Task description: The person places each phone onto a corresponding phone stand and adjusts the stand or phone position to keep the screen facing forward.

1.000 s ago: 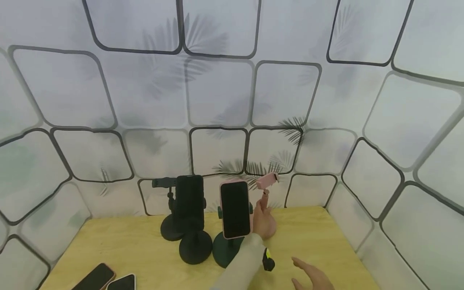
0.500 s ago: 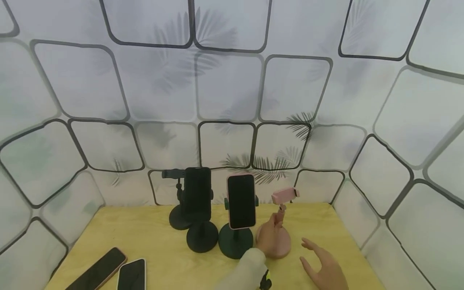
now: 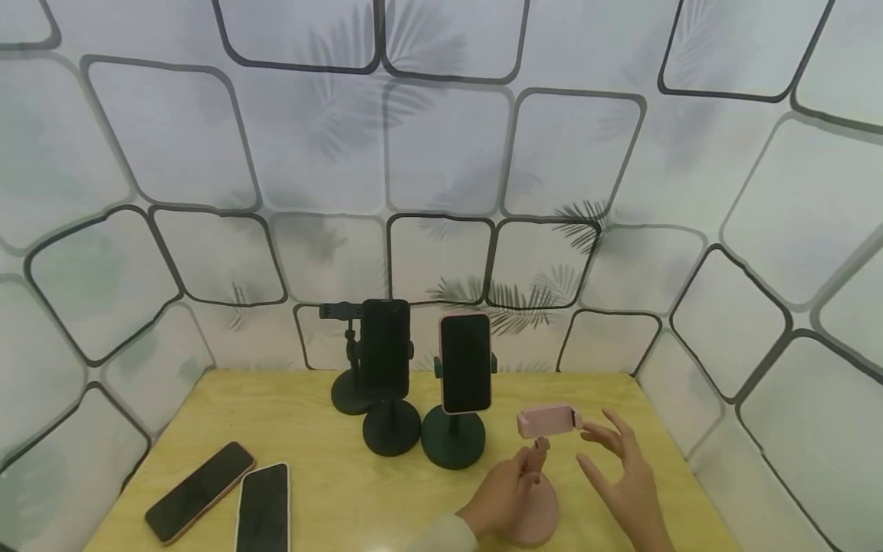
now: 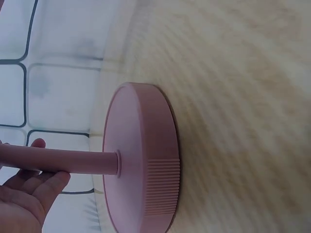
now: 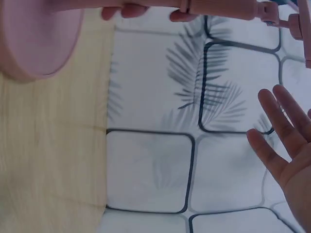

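Note:
My left hand (image 3: 498, 494) grips the post of a pink phone stand (image 3: 541, 517). In the left wrist view, fingers of that hand (image 4: 29, 199) wrap the pink post (image 4: 82, 160), and the round ribbed base (image 4: 160, 131) sits close to the tabletop; whether it touches is unclear. The stand's pink phone clamp (image 3: 545, 421) tops the post. Just right of it is my right hand (image 3: 631, 491), fingers spread and holding nothing. In the right wrist view, the right hand (image 5: 296, 165) appears apart from the post, with the clamp partly cut off at the edge.
A dark green stand (image 3: 453, 441) holds a pink-edged phone (image 3: 466, 364). Left of it, a black stand (image 3: 392, 429) holds a black phone (image 3: 385, 349), partly covering another black stand (image 3: 348, 392). Two phones lie at front left: one dark (image 3: 200, 491), one white-edged (image 3: 264, 510). A patterned wall rises behind.
My left hand has brought the pink stand from the back, beside the green stand, toward the front right. My right hand has risen nearer to its clamp. The head view has shifted too.

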The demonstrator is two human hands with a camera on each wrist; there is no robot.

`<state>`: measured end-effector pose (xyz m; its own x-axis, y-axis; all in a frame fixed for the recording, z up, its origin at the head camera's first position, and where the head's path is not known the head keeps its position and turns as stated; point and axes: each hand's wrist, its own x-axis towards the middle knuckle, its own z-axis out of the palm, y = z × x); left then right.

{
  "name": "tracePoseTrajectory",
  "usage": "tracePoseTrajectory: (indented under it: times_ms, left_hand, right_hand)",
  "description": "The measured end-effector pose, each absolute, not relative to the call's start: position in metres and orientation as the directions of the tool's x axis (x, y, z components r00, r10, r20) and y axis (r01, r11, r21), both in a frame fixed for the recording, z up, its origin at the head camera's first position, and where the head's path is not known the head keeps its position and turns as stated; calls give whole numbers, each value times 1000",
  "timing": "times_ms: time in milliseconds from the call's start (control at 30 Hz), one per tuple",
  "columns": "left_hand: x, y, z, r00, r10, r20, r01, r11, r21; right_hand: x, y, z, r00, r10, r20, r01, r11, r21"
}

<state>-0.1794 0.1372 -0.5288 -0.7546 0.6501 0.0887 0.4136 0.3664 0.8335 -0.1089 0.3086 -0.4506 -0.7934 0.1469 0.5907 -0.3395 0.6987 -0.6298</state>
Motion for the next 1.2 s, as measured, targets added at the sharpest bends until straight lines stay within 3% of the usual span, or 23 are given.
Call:
tracePoseTrajectory:
  times_ms: [167,433,533,600,733,867,967,1200]
  left_hand:
    - [-169,110,-529,-709,698,99,411,295,863]
    - [-159,84,-529,-702,711,41,350,294,890]
    - [-159,71,-526,-684,729,1,316,294,902]
    - [-163,64,-522,-655,756,24,335,262,905]
    - [-173,58,-510,-545,821,170,377,59,924]
    - [-178,56,-495,-453,863,225,339,-66,938]
    - [-178,50,-487,-466,862,200,332,-39,942]
    - [-169,28,-489,-562,800,210,329,-17,944]
  right_hand:
    - [-118,288,-437,-783,43,621,-498,556,-666]
    - [-132,258,-429,-769,-195,609,-598,558,-576]
    - [-136,249,-427,-735,-295,611,-665,490,-564]
    - [-138,244,-427,-702,-346,623,-709,427,-561]
    - [-141,239,-427,-660,-382,647,-751,365,-551]
    - [-145,234,-427,-625,-396,672,-780,331,-530]
    - [-148,228,-428,-603,-406,687,-798,308,-519]
    - [-151,206,-434,-539,-389,747,-842,250,-477]
